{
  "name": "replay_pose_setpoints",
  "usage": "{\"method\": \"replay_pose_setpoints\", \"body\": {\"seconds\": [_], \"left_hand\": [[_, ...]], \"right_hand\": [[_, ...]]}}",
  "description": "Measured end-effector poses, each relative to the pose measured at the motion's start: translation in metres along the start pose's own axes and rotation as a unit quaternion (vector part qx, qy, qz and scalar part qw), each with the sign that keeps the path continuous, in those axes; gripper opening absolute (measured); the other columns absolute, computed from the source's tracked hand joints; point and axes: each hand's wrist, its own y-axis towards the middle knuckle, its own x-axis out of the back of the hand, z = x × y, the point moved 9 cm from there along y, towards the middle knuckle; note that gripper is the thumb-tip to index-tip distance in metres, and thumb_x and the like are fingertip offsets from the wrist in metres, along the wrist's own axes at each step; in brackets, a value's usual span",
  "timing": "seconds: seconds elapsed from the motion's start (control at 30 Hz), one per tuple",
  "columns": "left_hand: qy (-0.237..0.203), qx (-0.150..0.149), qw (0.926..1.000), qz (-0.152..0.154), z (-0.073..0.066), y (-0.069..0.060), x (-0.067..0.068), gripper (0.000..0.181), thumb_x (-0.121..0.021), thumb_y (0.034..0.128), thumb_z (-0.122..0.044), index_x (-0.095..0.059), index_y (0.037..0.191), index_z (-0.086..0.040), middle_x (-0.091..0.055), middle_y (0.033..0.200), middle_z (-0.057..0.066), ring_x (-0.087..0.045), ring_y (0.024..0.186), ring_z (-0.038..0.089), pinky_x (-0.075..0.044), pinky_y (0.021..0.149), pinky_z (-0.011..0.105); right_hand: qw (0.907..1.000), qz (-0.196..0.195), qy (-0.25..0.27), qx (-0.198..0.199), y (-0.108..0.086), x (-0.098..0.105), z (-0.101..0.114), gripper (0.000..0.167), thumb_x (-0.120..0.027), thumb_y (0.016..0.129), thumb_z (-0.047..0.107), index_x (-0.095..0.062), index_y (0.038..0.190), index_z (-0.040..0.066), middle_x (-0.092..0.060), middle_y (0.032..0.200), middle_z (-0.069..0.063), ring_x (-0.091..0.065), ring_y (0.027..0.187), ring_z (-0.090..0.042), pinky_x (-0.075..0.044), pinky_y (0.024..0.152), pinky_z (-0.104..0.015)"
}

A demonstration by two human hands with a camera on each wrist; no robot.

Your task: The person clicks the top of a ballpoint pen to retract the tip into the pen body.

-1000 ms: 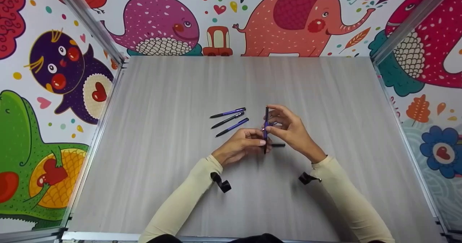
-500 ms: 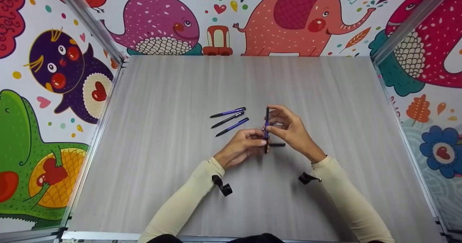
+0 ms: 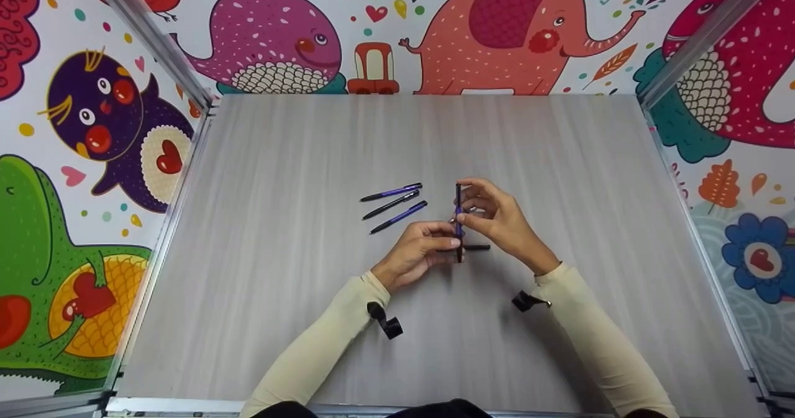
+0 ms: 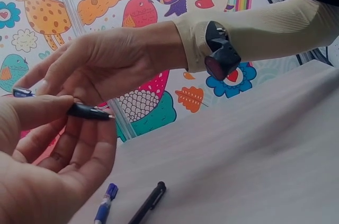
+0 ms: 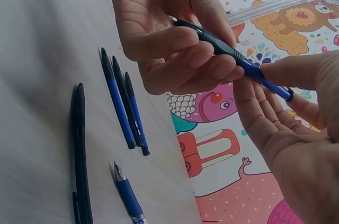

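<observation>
"What do we meet first at the far left?"

"A side wall [image 3: 93,219] printed with a green creature and a purple bird. Then we reach the grey table [image 3: 273,176]."

"And left of centre?"

"We see a pale left sleeve [image 3: 317,343] rising from the bottom edge. Above it, an upper blue pen [image 3: 391,192], a middle black pen [image 3: 390,205] and a lower blue pen [image 3: 399,217] lie side by side, writing ends towards the lower left."

"Now the hands?"

"Just right of those we find the left hand [image 3: 419,251], thumb and fingers bent in, pinching the dark grip of the held pen [image 3: 459,228]. That pen is right of centre, off the table, running straight up the frame in the head view; in the right wrist view we see its nib pointing to the upper left."

"Then further right?"

"A dark pen [image 3: 479,247] lies partly behind the left hand. The right hand [image 3: 502,227] is partly spread, thumb on the held pen's blue barrel, forefinger at its top end."

"Any other pen?"

"A metal-tipped blue pen [image 5: 127,195], at the bottom of the right wrist view."
</observation>
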Motion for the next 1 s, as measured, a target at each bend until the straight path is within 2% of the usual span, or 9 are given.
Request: {"method": "replay_pose_setpoints", "body": {"seconds": [0.1, 0.3, 0.7, 1.0], "left_hand": [[0.001, 0.001, 1.0, -0.006, -0.0005, 0.0001, 0.0004, 0.018, -0.07, 0.098, 0.011, -0.077, 0.108, -0.002, -0.075, 0.101, 0.009, -0.077, 0.088, 0.024, -0.066, 0.083, 0.04], [0.002, 0.007, 0.9999, -0.012, 0.0017, 0.0008, 0.0017, 0.017, -0.07, 0.0984, 0.009, -0.076, 0.109, -0.002, -0.074, 0.102, 0.008, -0.077, 0.089, 0.025, -0.066, 0.082, 0.039], [0.004, 0.009, 0.9998, -0.014, 0.0041, 0.0016, 0.0025, 0.017, -0.07, 0.0984, 0.009, -0.076, 0.11, -0.002, -0.074, 0.102, 0.008, -0.077, 0.089, 0.026, -0.066, 0.082, 0.039], [0.015, 0.013, 0.9996, -0.021, 0.0054, 0.0027, 0.003, 0.017, -0.071, 0.0976, 0.008, -0.076, 0.111, 0.0, -0.073, 0.103, 0.008, -0.077, 0.088, 0.023, -0.066, 0.084, 0.04]], "right_hand": [[1.0, -0.001, -0.001, -0.004, 0.0, 0.0007, -0.0009, 0.056, -0.079, 0.098, -0.005, -0.06, 0.15, 0.004, -0.069, 0.12, -0.017, -0.075, 0.107, -0.029, -0.064, 0.086, -0.031], [0.9999, -0.004, 0.005, -0.013, -0.0004, 0.0017, -0.0039, 0.059, -0.08, 0.097, -0.004, -0.06, 0.151, 0.006, -0.068, 0.122, -0.018, -0.075, 0.107, -0.029, -0.064, 0.085, -0.031], [1.0, -0.002, 0.0, -0.007, -0.0014, 0.001, -0.0049, 0.059, -0.079, 0.098, -0.006, -0.058, 0.152, 0.005, -0.068, 0.122, -0.018, -0.075, 0.106, -0.028, -0.064, 0.085, -0.03], [1.0, -0.001, -0.002, -0.002, -0.003, 0.0016, -0.0055, 0.066, -0.08, 0.098, -0.004, -0.053, 0.158, 0.005, -0.068, 0.123, -0.018, -0.075, 0.106, -0.025, -0.064, 0.083, -0.029]]}}
